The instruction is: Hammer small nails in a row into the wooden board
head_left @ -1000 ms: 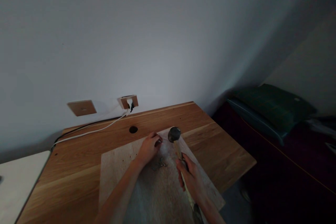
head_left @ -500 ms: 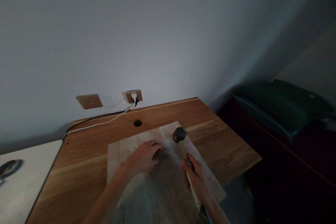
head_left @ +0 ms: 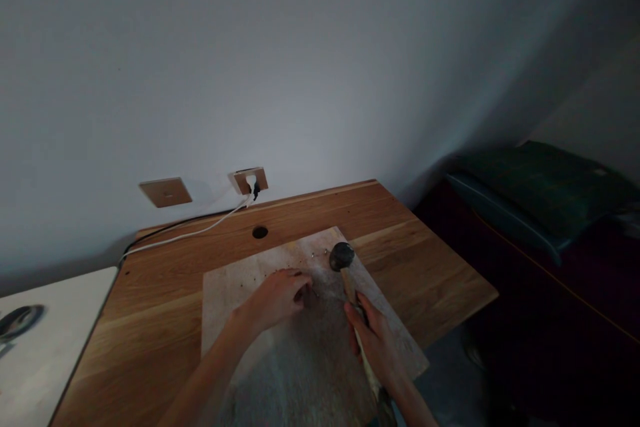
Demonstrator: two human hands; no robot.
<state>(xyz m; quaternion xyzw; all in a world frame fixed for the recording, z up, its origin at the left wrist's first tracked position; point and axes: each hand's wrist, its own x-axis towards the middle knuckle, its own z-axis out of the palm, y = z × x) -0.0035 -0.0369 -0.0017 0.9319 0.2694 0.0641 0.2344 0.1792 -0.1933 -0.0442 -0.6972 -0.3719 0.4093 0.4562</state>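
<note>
My right hand (head_left: 373, 333) is wrapped round the pale wooden handle of a mallet (head_left: 343, 257). Its dark, round head hangs over the upper right of a worn wooden board (head_left: 300, 373). Across from it, my left hand (head_left: 283, 293) is low over the board with thumb and fingertips drawn together. A small metal piece (head_left: 315, 293), perhaps a nail, shows right at those fingertips; whether they grip it is too dim to tell. Other tiny shiny metal bits (head_left: 313, 255) are on the board near the mallet head. Several small dark spots dot the board's left part.
The board lies on a brown wooden tabletop (head_left: 430, 273) with a round cable hole (head_left: 260, 232). White and black cables run to a wall socket (head_left: 251, 181). A white surface (head_left: 55, 320) adjoins at the left. Past the right edge lies a dark green cushion-like thing (head_left: 545, 180).
My left hand has shifted slightly right and its fingers have closed in over the small metal piece, which showed plainly before. My right hand and the mallet have hardly moved.
</note>
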